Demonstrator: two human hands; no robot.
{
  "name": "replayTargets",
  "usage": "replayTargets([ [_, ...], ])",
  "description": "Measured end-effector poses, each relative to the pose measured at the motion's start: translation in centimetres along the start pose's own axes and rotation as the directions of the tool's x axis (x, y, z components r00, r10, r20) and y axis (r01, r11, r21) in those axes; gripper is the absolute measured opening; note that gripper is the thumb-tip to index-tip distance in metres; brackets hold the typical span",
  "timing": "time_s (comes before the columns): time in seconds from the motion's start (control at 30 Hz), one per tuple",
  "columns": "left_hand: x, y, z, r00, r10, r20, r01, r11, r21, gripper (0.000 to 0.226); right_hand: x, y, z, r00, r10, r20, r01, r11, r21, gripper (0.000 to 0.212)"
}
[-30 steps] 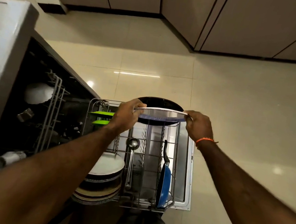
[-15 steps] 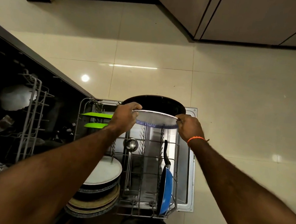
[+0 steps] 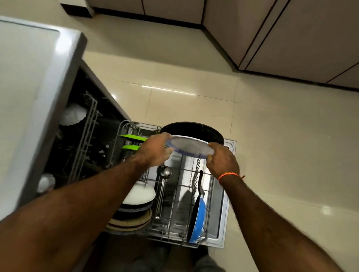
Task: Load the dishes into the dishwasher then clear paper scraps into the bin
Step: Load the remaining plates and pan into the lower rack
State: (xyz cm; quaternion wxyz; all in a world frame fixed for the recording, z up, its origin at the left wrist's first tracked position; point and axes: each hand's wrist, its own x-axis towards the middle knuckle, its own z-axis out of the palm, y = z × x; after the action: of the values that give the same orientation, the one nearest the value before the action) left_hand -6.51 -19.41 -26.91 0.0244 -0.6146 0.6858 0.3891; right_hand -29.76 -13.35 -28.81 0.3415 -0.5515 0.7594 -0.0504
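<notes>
Both the left hand point(image 3: 154, 149) and right hand point(image 3: 223, 162) pinch opposite rims of the blue-edged white round plate point(image 3: 189, 146), held over the far end of the wire dishwasher rack point(image 3: 178, 204), where it could knock the black pan point(image 3: 193, 129) just behind.

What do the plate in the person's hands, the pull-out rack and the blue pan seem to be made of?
Plate: probably glazed ceramic or melamine; smooth white face, blue patterned rim.
Rack: metal wire, likely coated; thin pale grey rods in a grid.
Blue pan: probably coated metal; glossy blue outside, dark inside, black handle likely plastic.
</notes>
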Motion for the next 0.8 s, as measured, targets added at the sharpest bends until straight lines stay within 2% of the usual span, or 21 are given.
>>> replayTargets([
  [0.1, -4.8, 1.0, -2.0, 1.000, -0.027, 0.001, 0.026, 0.999, 0.048, 0.045, -3.6, -2.4, -2.5, 0.999, -0.021, 0.047, 0.022, 0.999, -0.023, 0.045],
  [0.23, -11.3, 2.2, -3.8, 0.991, -0.100, -0.085, 0.100, 0.995, 0.000, 0.044, -8.5, -6.0, -5.6, 0.983, -0.140, 0.118, 0.151, 0.985, -0.087, 0.043],
  [0.33, -15.8, 2.8, -4.5, 0.981, -0.124, -0.149, 0.114, 0.991, -0.073, 0.043, -11.5, -8.8, -7.3, 0.952, -0.264, 0.152, 0.283, 0.951, -0.123, 0.040],
  [0.4, -20.6, 3.1, -4.8, 0.962, -0.149, -0.228, 0.122, 0.984, -0.130, 0.041, -14.5, -11.4, -8.1, 0.897, -0.378, 0.228, 0.416, 0.896, -0.154, 0.036],
  [0.47, -22.7, 3.4, -5.0, 0.948, -0.163, -0.273, 0.118, 0.978, -0.173, 0.040, -15.4, -13.0, -8.4, 0.866, -0.428, 0.259, 0.480, 0.857, -0.189, 0.033],
  [0.57, -29.7, 2.9, -4.7, 0.889, -0.268, -0.371, 0.176, 0.948, -0.264, 0.043, -18.7, -16.7, -7.4, 0.775, -0.543, 0.323, 0.618, 0.758, -0.208, 0.030],
  [0.63, -34.5, 1.9, -4.3, 0.839, -0.338, -0.427, 0.217, 0.926, -0.308, 0.044, -21.5, -19.2, -6.2, 0.683, -0.636, 0.359, 0.722, 0.663, -0.198, 0.027],
  [0.8, -48.2, -2.2, -1.7, 0.625, -0.563, -0.541, 0.342, 0.820, -0.459, 0.040, -30.0, -24.6, -1.0, 0.394, -0.761, 0.514, 0.915, 0.377, -0.144, 0.026],
])
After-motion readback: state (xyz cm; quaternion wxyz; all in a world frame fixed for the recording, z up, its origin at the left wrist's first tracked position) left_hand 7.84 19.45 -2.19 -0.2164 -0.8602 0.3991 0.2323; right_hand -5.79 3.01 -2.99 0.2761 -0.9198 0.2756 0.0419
